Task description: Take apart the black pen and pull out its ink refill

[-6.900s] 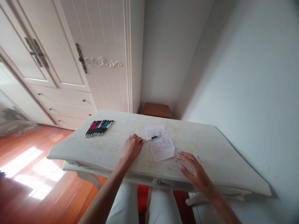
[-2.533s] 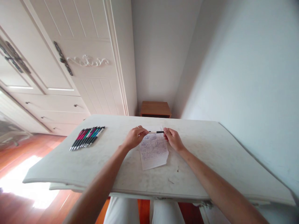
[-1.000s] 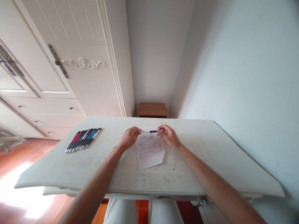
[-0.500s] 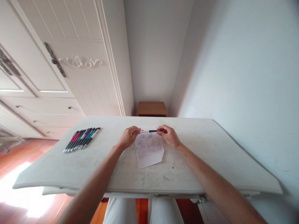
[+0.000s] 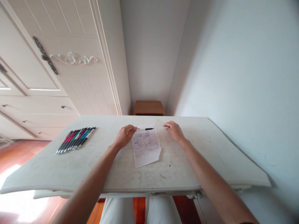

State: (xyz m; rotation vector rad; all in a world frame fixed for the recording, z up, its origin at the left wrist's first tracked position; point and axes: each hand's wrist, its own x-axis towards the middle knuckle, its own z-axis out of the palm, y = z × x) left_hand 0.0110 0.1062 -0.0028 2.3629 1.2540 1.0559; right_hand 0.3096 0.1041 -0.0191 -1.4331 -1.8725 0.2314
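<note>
Left hand [image 5: 125, 136] curled at the white end of a black-and-white pen [image 5: 146, 128], fingers too small to show a pinch or mere touch. Pen level across the far edge of a handwritten paper sheet [image 5: 146, 147]. Right hand [image 5: 174, 131] open, fingers apart from the pen, just beside its dark end. Row of colored pens [image 5: 74, 140] well left on a white table [image 5: 46, 168].

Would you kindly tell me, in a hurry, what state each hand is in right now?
Left hand: closed, apparently holding the pen by its end.
Right hand: open, holding nothing.
</note>
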